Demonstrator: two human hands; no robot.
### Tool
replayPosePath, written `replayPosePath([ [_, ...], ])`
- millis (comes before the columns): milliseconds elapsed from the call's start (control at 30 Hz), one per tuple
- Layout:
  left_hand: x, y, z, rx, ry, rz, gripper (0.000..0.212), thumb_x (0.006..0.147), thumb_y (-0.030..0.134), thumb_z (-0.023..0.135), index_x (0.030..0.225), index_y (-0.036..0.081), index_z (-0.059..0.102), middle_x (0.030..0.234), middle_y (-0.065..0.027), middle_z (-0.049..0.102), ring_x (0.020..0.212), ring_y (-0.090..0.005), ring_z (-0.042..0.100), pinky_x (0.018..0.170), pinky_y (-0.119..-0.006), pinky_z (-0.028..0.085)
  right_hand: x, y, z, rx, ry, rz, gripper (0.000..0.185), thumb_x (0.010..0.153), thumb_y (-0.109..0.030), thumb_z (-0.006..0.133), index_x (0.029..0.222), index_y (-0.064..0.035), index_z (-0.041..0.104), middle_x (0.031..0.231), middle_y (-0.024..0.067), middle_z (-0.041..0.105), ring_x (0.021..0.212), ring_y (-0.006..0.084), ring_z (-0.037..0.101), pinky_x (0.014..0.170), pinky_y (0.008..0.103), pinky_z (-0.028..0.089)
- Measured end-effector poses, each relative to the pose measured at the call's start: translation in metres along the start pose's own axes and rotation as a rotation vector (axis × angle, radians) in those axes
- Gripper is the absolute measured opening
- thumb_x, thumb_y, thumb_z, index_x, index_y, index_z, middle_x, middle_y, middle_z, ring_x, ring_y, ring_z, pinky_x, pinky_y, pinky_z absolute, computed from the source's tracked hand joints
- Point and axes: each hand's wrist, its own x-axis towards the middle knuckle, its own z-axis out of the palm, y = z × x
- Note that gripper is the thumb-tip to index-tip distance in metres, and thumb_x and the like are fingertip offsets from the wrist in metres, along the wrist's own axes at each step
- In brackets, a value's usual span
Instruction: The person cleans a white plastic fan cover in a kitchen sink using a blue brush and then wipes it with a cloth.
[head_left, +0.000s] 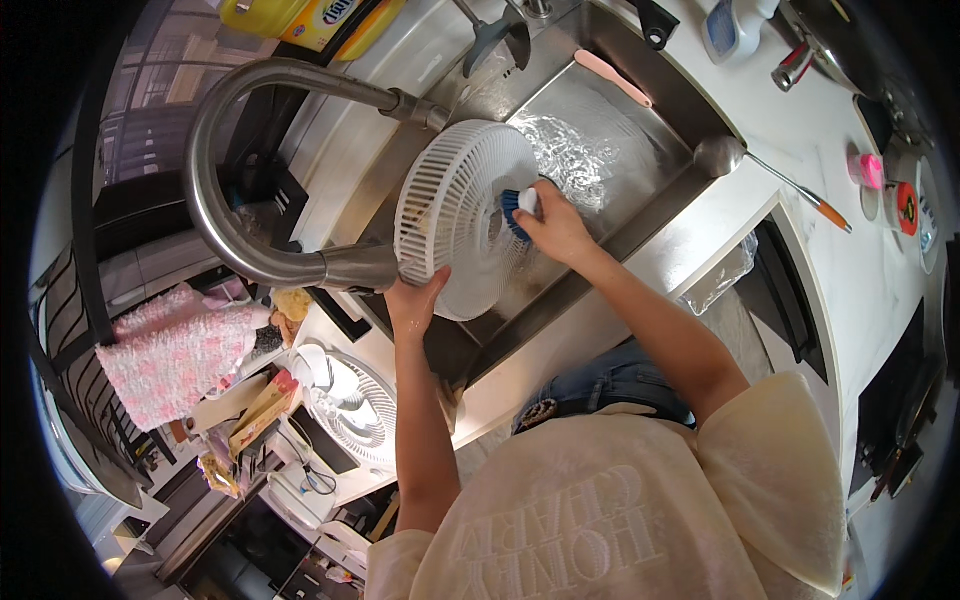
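A round white plastic fan grille (465, 225) is tilted on its edge over the stainless steel sink (622, 142). At its lower left rim, my left hand (416, 296) grips it, the thumb lying along the edge. My right hand (555, 225) holds a scrub brush (517, 210) with a white handle and blue bristles. Those bristles press against the slats near the middle of the grille. Water ripples in the sink beyond it. The curved metal faucet (202, 172) arches on the left, its spray head close to the grille's rim.
A pink-handled tool (613, 79) lies at the sink's far side. A ladle (720, 156) with an orange handle rests across the right edge. Another white fan grille (375, 405) holding white parts sits on the left counter. Nearby hangs a pink towel (187, 345).
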Motion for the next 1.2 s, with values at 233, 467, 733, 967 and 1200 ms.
replayPosePath([
  [233,-0.004,-0.011,-0.037,-0.036,-0.220,-0.157,0.054,0.073,0.017,0.071,0.116,-0.004,0.046,0.111,-0.0138,0.056,0.102,-0.0211,0.052,0.090,-0.030,0.039,-0.025,-0.038,0.053,-0.026,-0.144,-0.356,0.043,0.074,-0.017,0.064,0.110,-0.0015,0.046,0.101,0.0190,0.051,0.086,0.0352,0.055,0.075,0.0408,0.045],
  [467,0.069,0.043,-0.002,0.575,0.045,-0.002,0.046,0.087,0.037,0.053,0.107,-0.004,0.054,0.083,-0.0156,0.063,0.076,-0.0277,0.061,0.072,-0.034,0.046,-0.034,-0.023,0.076,0.019,-0.239,-0.466,0.043,0.076,-0.015,0.064,0.112,-0.0033,0.045,0.103,0.0160,0.050,0.078,0.0294,0.057,0.069,0.0373,0.047],
  [733,0.039,-0.060,-0.008,-0.109,0.320,-0.213,0.039,0.089,0.032,0.049,0.100,-0.003,0.059,0.088,-0.0130,0.063,0.078,-0.0233,0.059,0.073,-0.034,0.045,-0.039,-0.055,0.092,0.149,-0.022,-0.583,0.041,0.076,-0.019,0.065,0.108,-0.0042,0.045,0.099,0.0164,0.049,0.075,0.0333,0.056,0.064,0.0393,0.046],
  [967,-0.008,-0.043,-0.011,-0.017,0.417,-0.417,0.035,0.091,0.021,0.046,0.106,-0.009,0.055,0.099,-0.0105,0.061,0.084,-0.0165,0.053,0.077,-0.029,0.042,0.046,-0.015,0.134,-0.086,0.099,-0.183,0.043,0.081,-0.031,0.057,0.110,-0.0029,0.042,0.101,0.0197,0.051,0.084,0.0378,0.058,0.067,0.0460,0.048],
  [1200,-0.022,-0.083,-0.021,-0.151,0.543,-0.335,0.037,0.092,0.028,0.047,0.096,-0.007,0.057,0.088,-0.0099,0.063,0.076,-0.0156,0.058,0.069,-0.028,0.045,0.066,-0.028,0.139,-0.024,0.056,0.012,0.044,0.083,-0.030,0.053,0.113,-0.0003,0.041,0.105,0.0258,0.049,0.086,0.0389,0.058,0.070,0.0448,0.050],
])
